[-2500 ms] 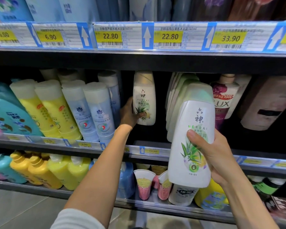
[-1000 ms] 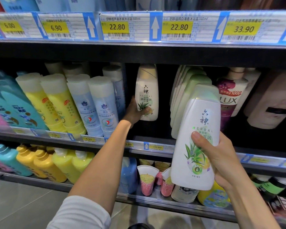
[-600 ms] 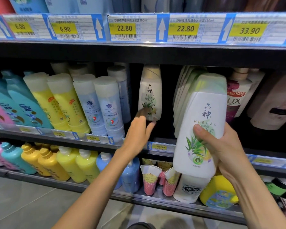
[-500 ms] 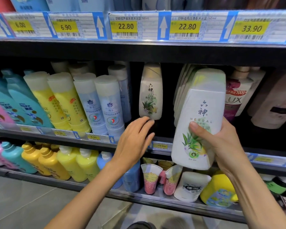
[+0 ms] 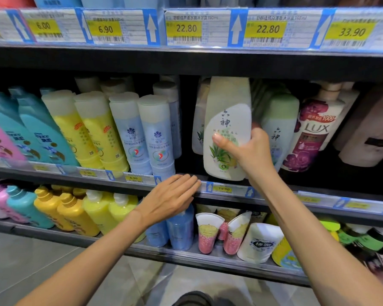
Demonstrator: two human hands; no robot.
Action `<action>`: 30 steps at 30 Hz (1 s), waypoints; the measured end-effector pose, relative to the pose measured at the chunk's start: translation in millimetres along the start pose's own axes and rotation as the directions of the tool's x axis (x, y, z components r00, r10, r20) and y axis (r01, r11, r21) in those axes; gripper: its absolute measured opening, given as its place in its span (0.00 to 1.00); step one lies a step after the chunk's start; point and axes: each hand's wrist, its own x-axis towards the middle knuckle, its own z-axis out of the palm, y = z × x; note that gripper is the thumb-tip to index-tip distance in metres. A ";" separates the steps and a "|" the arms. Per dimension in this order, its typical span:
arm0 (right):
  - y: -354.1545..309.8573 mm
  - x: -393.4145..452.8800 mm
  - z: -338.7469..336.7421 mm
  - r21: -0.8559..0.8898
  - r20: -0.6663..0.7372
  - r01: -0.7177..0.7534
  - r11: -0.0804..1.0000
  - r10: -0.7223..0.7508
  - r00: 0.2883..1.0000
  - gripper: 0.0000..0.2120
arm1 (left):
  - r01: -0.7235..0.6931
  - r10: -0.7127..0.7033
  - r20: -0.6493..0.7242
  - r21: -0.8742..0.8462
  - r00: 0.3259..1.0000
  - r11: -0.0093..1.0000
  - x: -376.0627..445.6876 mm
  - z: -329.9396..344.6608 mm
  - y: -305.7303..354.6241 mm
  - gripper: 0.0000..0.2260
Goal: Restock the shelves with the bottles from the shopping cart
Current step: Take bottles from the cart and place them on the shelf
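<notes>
At middle shelf: my restocking spot
Right hand: I grip white herbal bottle, upright, low over shelf front
Left hand: flat, fingers straight, holding nothing, by shelf edge

The price strip along the upper shelf edge reads 6.00, 6.90, 22.80, 22.80 and 33.90 on yellow tags. The white bottle carries the characters 六神 with HERBAL below. The purple bottle says LUX and 100g. The lower strip shows 6.90 and 19.90. A teal bottle reads Rejoice, partly blurred.
</notes>
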 end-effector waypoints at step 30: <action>38.5 -6.5 14.0 -0.324 0.060 -0.083 0.942 0.108 0.992 0.29 | -0.059 0.063 -0.028 0.123 0.998 0.991 -19.8 28.0 5.0 0.24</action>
